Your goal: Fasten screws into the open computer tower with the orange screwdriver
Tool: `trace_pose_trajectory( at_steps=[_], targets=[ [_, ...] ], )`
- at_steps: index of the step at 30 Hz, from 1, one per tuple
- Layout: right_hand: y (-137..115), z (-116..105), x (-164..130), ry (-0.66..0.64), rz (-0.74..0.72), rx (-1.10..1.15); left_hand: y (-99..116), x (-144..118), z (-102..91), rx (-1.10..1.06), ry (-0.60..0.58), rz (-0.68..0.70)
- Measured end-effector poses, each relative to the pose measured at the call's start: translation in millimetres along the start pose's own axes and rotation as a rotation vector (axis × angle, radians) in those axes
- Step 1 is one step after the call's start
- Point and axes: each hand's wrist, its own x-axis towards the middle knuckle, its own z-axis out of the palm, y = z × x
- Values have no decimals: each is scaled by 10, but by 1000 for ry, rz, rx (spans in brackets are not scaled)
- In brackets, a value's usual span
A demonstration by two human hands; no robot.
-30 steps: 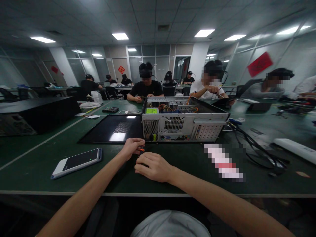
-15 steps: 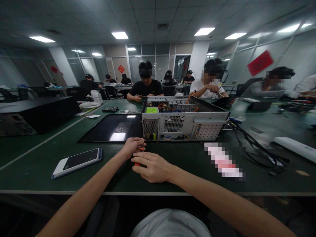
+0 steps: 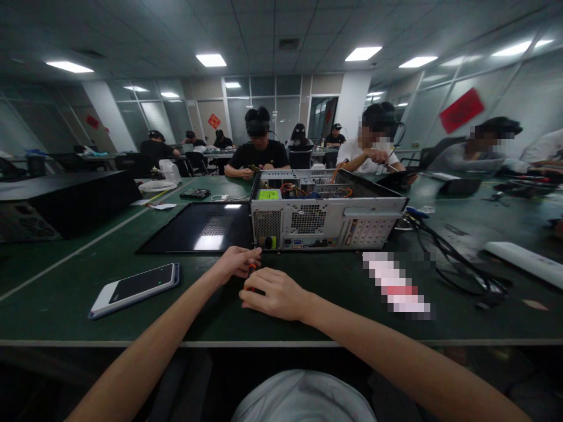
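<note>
A screwdriver (image 3: pixel 252 269) with an orange and dark handle is between my hands, low over the green table. My right hand (image 3: pixel 276 294) is closed round its handle, the fingers covering most of it. At the thin shaft end, my left hand (image 3: pixel 231 263) is pinched; whether a small part also sits in those fingertips is hidden. Just beyond my hands lies an opened computer case (image 3: pixel 325 220) on its side, its rear panel facing me. Its black side panel (image 3: pixel 185 234) rests flat on the table to the left.
A white phone-like device (image 3: pixel 134 291) lies left. A second black computer case (image 3: pixel 65 202), a hard drive (image 3: pixel 194 193) and a small white fan (image 3: pixel 160 183) stand farther back. On the right are black cables (image 3: pixel 453 258) and a white power strip (image 3: pixel 525 264). Other people sit across.
My right hand has curled tighter round the screwdriver handle and turned a little. The left hand has shifted slightly right, still at the shaft end. The view has moved a little.
</note>
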Motion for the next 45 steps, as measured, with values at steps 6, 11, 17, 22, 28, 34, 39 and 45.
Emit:
trace_pose_trajectory(
  at_steps=[6,11,17,22,28,34,39,45],
  targets=[
    [-5,8,24,-16,-67,39,-52,57,3,80,-9,22],
    [-11,-43,36,-57,-2,64,-128,151,-18,123,14,124],
    [-1,-25,33,-116,-41,94,-82,86,16,294,138,221],
    [10,-18,15,-87,-14,93,-57,89,31,294,184,334],
    [4,-42,16,-37,32,53,-47,78,59,229,144,239],
    [17,-17,3,40,7,-5,-58,83,67,139,137,190],
    [-8,-26,28,-17,-91,-69,-89,131,41,137,147,204],
    [-13,-25,39,-126,-88,-40,-32,122,48,121,136,174]
  ],
)
